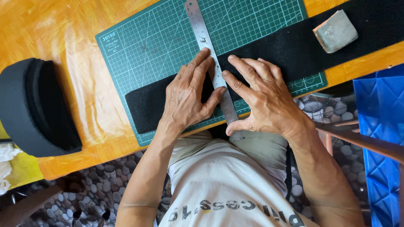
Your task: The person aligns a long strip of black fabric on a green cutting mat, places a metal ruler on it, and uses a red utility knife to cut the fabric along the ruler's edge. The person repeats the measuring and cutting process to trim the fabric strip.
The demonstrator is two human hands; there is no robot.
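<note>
one ruler (pixel 210 54), one mat (pixel 160 42) — two hands (pixel 185 96)

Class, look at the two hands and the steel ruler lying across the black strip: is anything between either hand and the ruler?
Nothing visible. The left hand and right hand both press directly on the steel ruler, one on each side, over the black strip on the green cutting mat. The grey block lies apart on the strip.

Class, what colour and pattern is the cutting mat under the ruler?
The cutting mat is dark green with a pale grid of lines, clearest in the head view.
</note>
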